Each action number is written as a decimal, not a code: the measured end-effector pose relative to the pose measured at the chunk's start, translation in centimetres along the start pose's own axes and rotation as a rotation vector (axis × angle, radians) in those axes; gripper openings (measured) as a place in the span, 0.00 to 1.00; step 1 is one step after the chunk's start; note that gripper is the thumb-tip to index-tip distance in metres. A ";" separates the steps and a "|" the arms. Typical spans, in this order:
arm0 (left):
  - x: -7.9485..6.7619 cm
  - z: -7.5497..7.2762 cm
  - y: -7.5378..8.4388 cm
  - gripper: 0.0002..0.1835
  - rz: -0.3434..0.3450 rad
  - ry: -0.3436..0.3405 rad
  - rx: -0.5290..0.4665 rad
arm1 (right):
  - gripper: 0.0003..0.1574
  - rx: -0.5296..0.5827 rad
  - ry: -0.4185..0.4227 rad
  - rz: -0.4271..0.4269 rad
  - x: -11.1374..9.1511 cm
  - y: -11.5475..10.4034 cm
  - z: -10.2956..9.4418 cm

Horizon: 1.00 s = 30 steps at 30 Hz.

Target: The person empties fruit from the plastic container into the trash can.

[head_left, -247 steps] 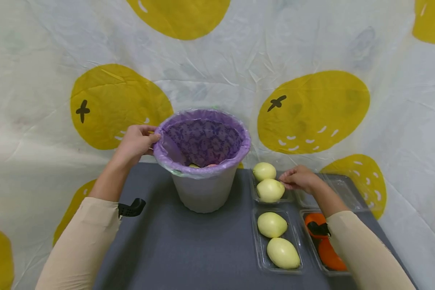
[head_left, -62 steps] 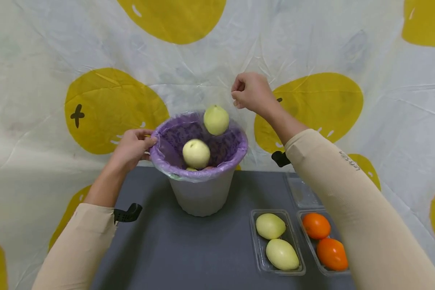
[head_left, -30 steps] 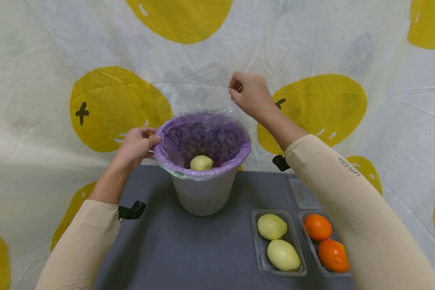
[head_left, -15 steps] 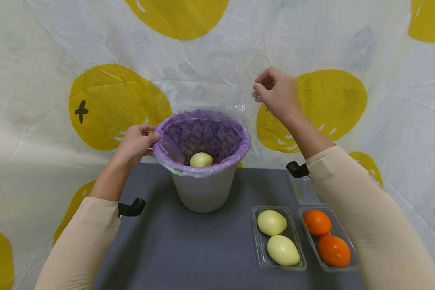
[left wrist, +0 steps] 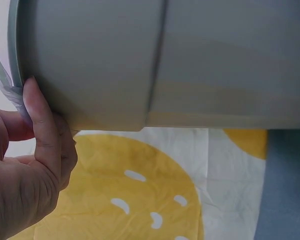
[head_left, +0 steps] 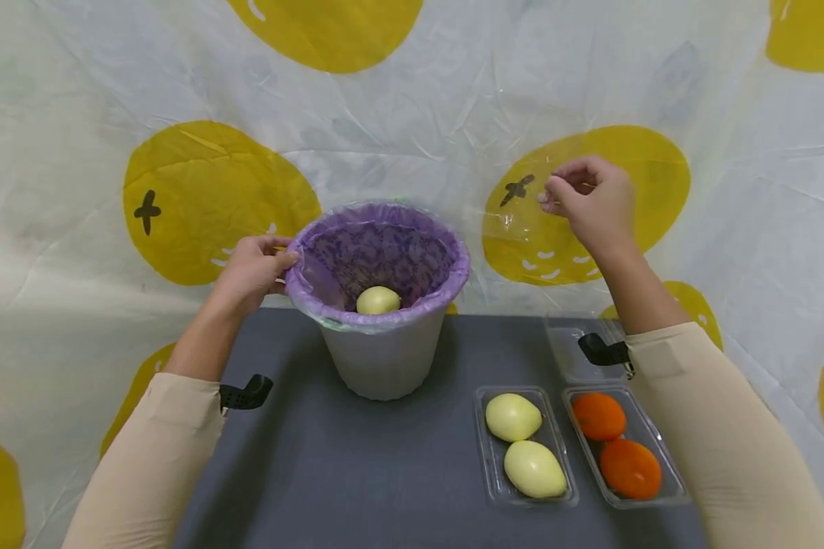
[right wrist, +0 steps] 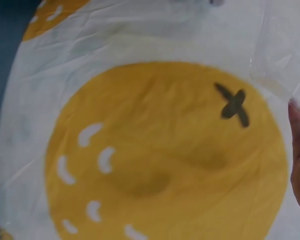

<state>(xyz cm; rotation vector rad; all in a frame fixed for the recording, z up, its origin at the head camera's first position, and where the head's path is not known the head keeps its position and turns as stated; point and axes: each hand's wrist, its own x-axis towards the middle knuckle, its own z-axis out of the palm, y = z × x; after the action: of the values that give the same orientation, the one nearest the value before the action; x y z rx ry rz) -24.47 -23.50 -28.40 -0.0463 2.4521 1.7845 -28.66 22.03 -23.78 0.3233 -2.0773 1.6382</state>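
Observation:
A whitish bin [head_left: 384, 362] lined with a purple patterned bag [head_left: 384, 244] stands on the grey table. My left hand [head_left: 254, 274] pinches its left rim; in the left wrist view, that hand's fingers [left wrist: 42, 125] press the outer wall. One pale yellow-green oval fruit [head_left: 378, 300] shows inside the bin. Right of the bin, my right hand [head_left: 593, 202] is raised in front of the backdrop, pinching a clear plastic tray [head_left: 518, 223], which is hard to see. In the right wrist view, part of this tray [right wrist: 282, 55] shows beside the fingertips.
A clear tray [head_left: 489, 476] with two pale fruits [head_left: 534, 469] lies at front right. Beside it, another tray [head_left: 669, 488] holds two orange fruits [head_left: 630, 469]. Behind them lies a further clear tray [head_left: 566, 354]. A fruit-print sheet [head_left: 398, 114] hangs behind the table.
My right hand lifted the back tray and tipped its two pale fruits into the bin. It has since moved right, away from the bin, with the tray. The left hand stays at the rim.

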 end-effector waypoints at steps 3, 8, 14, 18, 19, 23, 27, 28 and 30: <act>0.0 0.0 0.0 0.28 0.000 0.004 -0.012 | 0.08 0.045 0.015 0.027 -0.9 1.4 -1.1; 0.0 0.1 0.0 0.28 -0.010 0.005 -0.022 | 0.11 0.022 0.020 0.087 -2.8 4.5 -2.6; 0.0 0.1 0.1 0.27 -0.005 0.009 -0.017 | 0.16 -0.148 -0.031 0.135 -4.5 8.1 -3.5; -0.1 0.1 0.0 0.27 -0.010 0.015 -0.019 | 0.19 -0.260 -0.100 0.199 -5.6 10.3 -3.6; -0.1 0.1 0.0 0.27 -0.010 0.015 -0.021 | 0.20 -0.282 -0.122 0.214 -5.8 10.8 -3.5; -0.1 0.1 0.0 0.28 -0.010 0.012 -0.024 | 0.22 -0.333 -0.213 0.269 -6.9 12.6 -3.4; 0.0 0.2 0.1 0.28 -0.011 0.012 -0.026 | 0.21 -0.392 -0.282 0.321 -7.9 14.1 -3.3; 0.0 0.2 0.1 0.28 -0.013 0.014 -0.025 | 0.21 -0.404 -0.298 0.332 -8.1 14.5 -3.3; 0.0 0.2 0.1 0.28 -0.015 0.014 -0.028 | 0.21 -0.427 -0.323 0.353 -8.3 15.3 -3.3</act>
<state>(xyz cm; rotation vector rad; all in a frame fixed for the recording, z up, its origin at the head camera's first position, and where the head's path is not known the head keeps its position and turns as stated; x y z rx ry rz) -24.48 -23.27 -28.41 -0.0800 2.4304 1.8183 -27.81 28.25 -40.33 0.0798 -2.7898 1.3310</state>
